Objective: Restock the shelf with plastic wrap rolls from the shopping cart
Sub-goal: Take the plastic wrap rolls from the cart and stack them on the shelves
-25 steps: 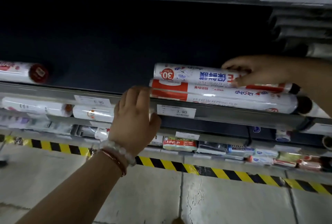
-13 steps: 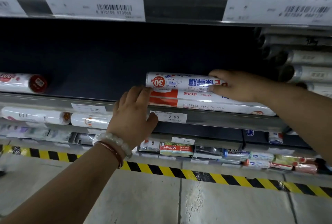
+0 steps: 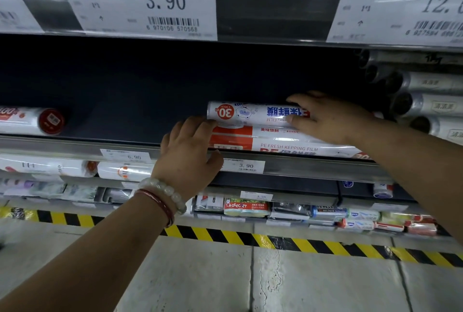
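White plastic wrap rolls, two (image 3: 258,113), stacked lengthwise on dark shelf (image 3: 130,101), just behind its metal front rail (image 3: 313,167); upper roll printed "30 m", lower roll (image 3: 280,142) banded orange, marked "PE FRESH KEPPING FILM". Right hand (image 3: 328,117): fingers spread flat, pressing on upper roll, gripping nothing. Left hand (image 3: 190,154): fingers curled over rail, tips touching left ends of both rolls; bead bracelet (image 3: 162,191) and red cord at wrist. Surroundings: red-capped roll (image 3: 32,121) far left on same shelf, well apart; silver rolls (image 3: 426,101) stacked end-on at right, close beside right wrist; price tags "3.90" (image 3: 140,1) above and (image 3: 246,166) on rail; packed lower shelves; yellow-black floor tape (image 3: 225,235). Against half a second ago: stack and both hands in same positions; price tags on upper rail larger in view.
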